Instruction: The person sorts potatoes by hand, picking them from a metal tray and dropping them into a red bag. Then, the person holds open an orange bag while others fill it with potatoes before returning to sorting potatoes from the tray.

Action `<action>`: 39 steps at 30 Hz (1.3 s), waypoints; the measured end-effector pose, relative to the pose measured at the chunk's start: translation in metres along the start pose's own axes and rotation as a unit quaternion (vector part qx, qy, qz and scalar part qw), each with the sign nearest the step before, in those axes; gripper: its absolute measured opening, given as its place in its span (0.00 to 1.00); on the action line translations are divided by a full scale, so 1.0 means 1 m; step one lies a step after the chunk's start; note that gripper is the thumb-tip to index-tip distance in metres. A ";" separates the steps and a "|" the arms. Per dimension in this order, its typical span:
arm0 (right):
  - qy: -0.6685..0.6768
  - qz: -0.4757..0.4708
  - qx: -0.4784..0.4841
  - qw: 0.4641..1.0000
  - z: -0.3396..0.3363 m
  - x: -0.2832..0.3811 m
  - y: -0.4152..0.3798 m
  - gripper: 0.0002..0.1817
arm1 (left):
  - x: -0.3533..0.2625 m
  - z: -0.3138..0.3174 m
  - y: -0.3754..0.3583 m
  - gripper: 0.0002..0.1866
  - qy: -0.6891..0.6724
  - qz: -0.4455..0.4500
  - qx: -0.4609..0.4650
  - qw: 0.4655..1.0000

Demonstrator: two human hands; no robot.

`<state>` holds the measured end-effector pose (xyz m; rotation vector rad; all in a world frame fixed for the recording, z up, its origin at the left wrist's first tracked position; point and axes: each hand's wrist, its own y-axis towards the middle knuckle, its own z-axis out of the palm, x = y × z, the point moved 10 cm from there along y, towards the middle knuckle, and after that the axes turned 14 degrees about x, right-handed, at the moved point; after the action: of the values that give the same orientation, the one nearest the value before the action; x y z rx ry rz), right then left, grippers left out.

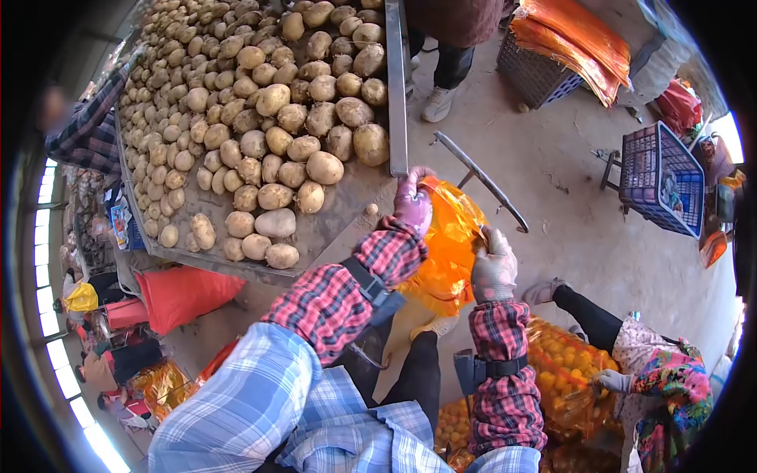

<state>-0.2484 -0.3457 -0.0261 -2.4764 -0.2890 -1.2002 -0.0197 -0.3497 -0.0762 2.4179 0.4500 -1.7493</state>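
My left hand (413, 203), in a purple glove, is closed on the upper left edge of an orange mesh bag (445, 256), just beside the corner of the sorting table. My right hand (495, 266), in a pale dirty glove, pinches the bag's right side. Between them the bag hangs loose, and I cannot see into it. Many potatoes (272, 100) lie spread over the metal table (339, 229) to the left. A curved metal bar (481, 180) sticks out just beyond the bag.
Full orange mesh bags (556, 370) stand at lower right, where a co-worker's gloved hand (613, 381) touches one. A blue basket (661, 180) stands at right. Orange bags (572, 39) lie on a dark crate (536, 75). A red sack (189, 296) sits lower left; other people stand around.
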 end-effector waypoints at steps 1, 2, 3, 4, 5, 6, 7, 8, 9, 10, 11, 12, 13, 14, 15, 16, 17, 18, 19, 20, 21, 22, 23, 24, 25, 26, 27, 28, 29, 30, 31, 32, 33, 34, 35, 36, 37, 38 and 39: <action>0.038 0.001 -0.007 0.999 0.009 -0.004 0.004 0.13 | 0.036 0.000 0.004 0.11 -0.175 -0.046 -0.056 0.982; 0.037 0.001 -0.006 0.999 0.015 -0.001 0.008 0.13 | 0.062 0.002 0.009 0.14 -0.226 -0.161 -0.095 0.956; 0.081 0.039 0.014 0.996 0.022 -0.006 0.013 0.12 | 0.086 0.007 0.007 0.18 -0.283 -0.267 -0.142 0.910; 0.125 0.075 0.035 0.989 0.031 -0.013 0.018 0.12 | 0.086 0.020 0.023 0.20 -0.450 -0.204 -0.125 0.860; 0.139 0.082 0.035 0.986 0.037 -0.017 0.025 0.12 | 0.067 0.017 0.038 0.20 -0.456 -0.092 -0.092 0.880; 0.140 0.082 0.038 0.986 0.041 -0.020 0.030 0.12 | 0.045 0.014 0.048 0.20 -0.454 0.019 -0.057 0.889; 0.207 0.086 0.046 0.973 0.045 -0.027 0.033 0.12 | 0.047 0.013 0.053 0.18 -0.469 0.018 -0.064 0.881; 0.273 0.089 0.053 0.957 0.046 -0.027 0.035 0.13 | 0.046 0.013 0.059 0.17 -0.484 0.017 -0.070 0.872; 0.356 0.073 0.057 0.930 0.046 -0.021 0.037 0.11 | 0.056 0.032 0.063 0.17 -0.605 -0.065 -0.010 0.793; 0.354 0.075 0.058 0.930 0.043 -0.022 0.039 0.11 | 0.058 0.058 0.061 0.16 -0.707 -0.145 0.050 0.690; 0.392 0.062 0.064 0.916 0.043 -0.022 0.040 0.11 | 0.050 0.044 0.059 0.16 -0.669 -0.150 -0.030 0.727; 0.428 0.049 0.070 0.899 0.044 -0.022 0.041 0.11 | 0.050 0.045 0.061 0.16 -0.670 -0.153 -0.033 0.725; 0.433 0.074 0.043 0.897 0.040 -0.028 0.041 0.08 | 0.044 0.033 0.068 0.17 -0.605 -0.109 -0.036 0.788; 0.454 0.076 0.056 0.886 0.042 -0.032 0.040 0.09 | 0.040 0.029 0.070 0.16 -0.586 -0.102 -0.036 0.803; 0.476 0.078 0.037 0.875 0.041 -0.033 0.039 0.10 | 0.035 0.025 0.072 0.14 -0.566 -0.096 -0.038 0.818; 0.497 0.080 0.016 0.864 0.040 -0.035 0.038 0.11 | 0.030 0.020 0.074 0.13 -0.547 -0.090 -0.039 0.832; 0.498 0.081 0.017 0.863 0.041 -0.035 0.038 0.11 | 0.025 0.018 0.078 0.12 -0.533 -0.067 -0.034 0.843; 0.508 0.088 0.000 0.857 0.039 -0.038 0.035 0.12 | 0.021 0.017 0.081 0.11 -0.520 -0.046 -0.029 0.852; 0.518 0.095 -0.016 0.850 0.038 -0.041 0.031 0.13 | 0.022 0.015 0.083 0.11 -0.494 -0.053 -0.046 0.867; 0.518 0.099 -0.016 0.849 0.046 -0.049 0.026 0.13 | 0.024 0.014 0.084 0.11 -0.466 -0.061 -0.062 0.880; 0.508 0.135 -0.045 0.849 0.055 -0.065 0.019 0.14 | 0.031 0.017 0.081 0.11 -0.470 -0.107 -0.079 0.872; 0.498 0.169 -0.075 0.847 0.060 -0.080 0.012 0.15 | 0.030 0.016 0.082 0.11 -0.470 -0.105 -0.077 0.873; 0.454 0.196 -0.111 0.862 0.051 -0.075 0.003 0.13 | 0.036 0.018 0.081 0.10 -0.475 -0.120 -0.065 0.869; 0.456 0.195 -0.111 0.861 0.045 -0.073 -0.004 0.13 | 0.043 0.022 0.079 0.10 -0.481 -0.136 -0.054 0.865; 0.427 0.152 -0.104 0.886 0.034 -0.066 -0.008 0.12 | 0.043 0.022 0.075 0.10 -0.485 -0.147 -0.050 0.860; 0.395 0.109 -0.096 0.907 0.024 -0.057 -0.010 0.11 | 0.044 0.020 0.073 0.10 -0.485 -0.149 -0.049 0.861; 0.380 0.105 -0.131 0.910 0.012 -0.051 -0.016 0.07 | 0.041 0.014 0.076 0.11 -0.448 -0.114 -0.035 0.886; 0.329 0.104 -0.169 0.923 -0.001 -0.051 -0.019 0.06 | 0.038 0.013 0.078 0.12 -0.413 -0.080 -0.017 0.907; 0.338 0.096 -0.188 0.917 -0.009 -0.055 -0.022 0.07 | 0.038 0.012 0.079 0.14 -0.437 -0.070 -0.019 0.896; 0.346 0.087 -0.209 0.911 -0.017 -0.058 -0.023 0.07 | 0.029 0.011 0.074 0.13 -0.469 -0.085 -0.050 0.878; 0.346 0.090 -0.220 0.907 -0.021 -0.059 -0.024 0.07 | 0.029 0.013 0.073 0.13 -0.462 -0.087 -0.042 0.882; 0.348 0.093 -0.232 0.904 -0.024 -0.059 -0.023 0.07 | 0.031 0.013 0.074 0.12 -0.453 -0.089 -0.034 0.886; 0.361 0.107 -0.239 0.895 -0.022 -0.062 -0.020 0.07 | 0.034 0.013 0.075 0.12 -0.455 -0.098 -0.041 0.884; 0.352 0.126 -0.241 0.895 -0.022 -0.062 -0.017 0.07 | 0.037 0.012 0.074 0.12 -0.455 -0.106 -0.049 0.883; 0.361 0.170 -0.233 0.887 -0.014 -0.073 -0.014 0.08 | 0.034 0.009 0.071 0.11 -0.448 -0.106 -0.045 0.886; 0.371 0.214 -0.224 0.876 -0.001 -0.088 -0.013 0.08 | 0.039 0.010 0.071 0.11 -0.446 -0.108 -0.041 0.888; 0.382 0.210 -0.253 0.863 0.011 -0.112 -0.009 0.09 | 0.044 0.010 0.072 0.11 -0.440 -0.109 -0.043 0.890; 0.413 0.244 -0.208 0.852 0.019 -0.115 -0.003 0.10 | 0.042 0.009 0.073 0.11 -0.433 -0.110 -0.046 0.893; 0.448 0.219 -0.221 0.838 0.024 -0.120 0.004 0.10 | 0.039 0.010 0.071 0.10 -0.388 -0.115 -0.041 0.913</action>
<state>-0.3036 -0.3424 -0.1353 -1.8020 0.8384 -2.1651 0.0044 -0.4129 -0.1215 1.4534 0.6823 -2.5112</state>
